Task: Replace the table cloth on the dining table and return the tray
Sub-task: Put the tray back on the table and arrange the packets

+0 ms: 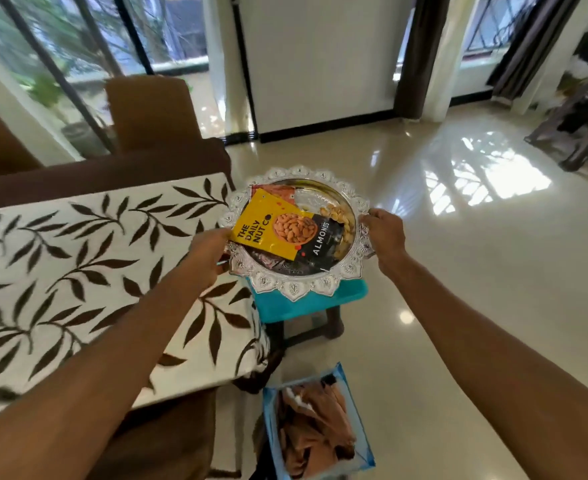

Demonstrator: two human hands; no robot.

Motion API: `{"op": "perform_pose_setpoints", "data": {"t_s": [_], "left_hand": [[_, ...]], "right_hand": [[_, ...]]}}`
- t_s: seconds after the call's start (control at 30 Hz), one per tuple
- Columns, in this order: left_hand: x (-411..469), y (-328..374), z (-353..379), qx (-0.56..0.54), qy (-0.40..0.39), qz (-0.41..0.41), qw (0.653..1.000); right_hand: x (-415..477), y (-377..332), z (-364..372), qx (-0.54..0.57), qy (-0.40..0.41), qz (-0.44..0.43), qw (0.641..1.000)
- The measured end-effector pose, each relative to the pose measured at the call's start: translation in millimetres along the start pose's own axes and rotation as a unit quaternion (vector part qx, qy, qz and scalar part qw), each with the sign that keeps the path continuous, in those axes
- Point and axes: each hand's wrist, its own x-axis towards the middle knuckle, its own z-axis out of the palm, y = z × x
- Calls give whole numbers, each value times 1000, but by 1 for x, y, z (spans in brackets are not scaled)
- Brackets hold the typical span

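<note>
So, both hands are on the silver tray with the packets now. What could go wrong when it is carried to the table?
1. The almond packet lies loose and overhangs the tray rim near the left hand; a tilt could let it slide off.
2. Loose nuts sit on the side by the right hand and may spill onto the glossy floor.
3. Dragging the tray's scalloped edge over the leaf-pattern tablecloth could snag or wrinkle it.
</note>
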Motion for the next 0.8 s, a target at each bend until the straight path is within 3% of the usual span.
{"op": "perform_pose_setpoints", "data": {"t_s": [0.27,0.5,0.8], "left_hand": [[-75,3,-144,-23,80,33,996],[-111,-25,-341,-75,139,41,987],[-141,-47,-591,-84,176,56,979]], "right_hand": [[-89,-64,89,29,-73,-31,996],[-212,-88,237,20,-148,-64,987],[-381,-82,431,57,-187,41,980]]}}
